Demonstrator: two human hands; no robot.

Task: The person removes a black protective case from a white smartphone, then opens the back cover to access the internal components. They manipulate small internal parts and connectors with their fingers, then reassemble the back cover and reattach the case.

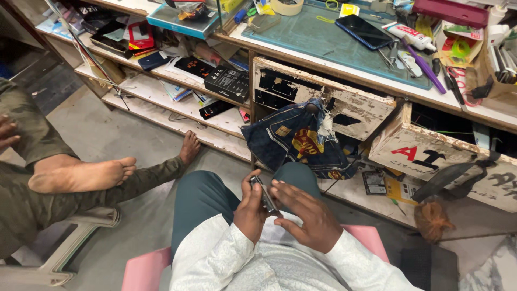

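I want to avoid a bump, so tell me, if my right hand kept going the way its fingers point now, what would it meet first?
The right hand points left across your lap, so it would first meet the small dark phone held edge-up in the left hand. Its fingertips look almost on it already, though depth is hard to judge.

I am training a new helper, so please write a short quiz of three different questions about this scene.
1. True or false: both hands touch the small dark phone.
2. Where does the black smartphone lie? A) on the green mat B) on the floor C) on a chair
3. What hangs from the white drawer?

Key: 1. true, left hand, right hand. 2. A. 3. A blue denim cloth.
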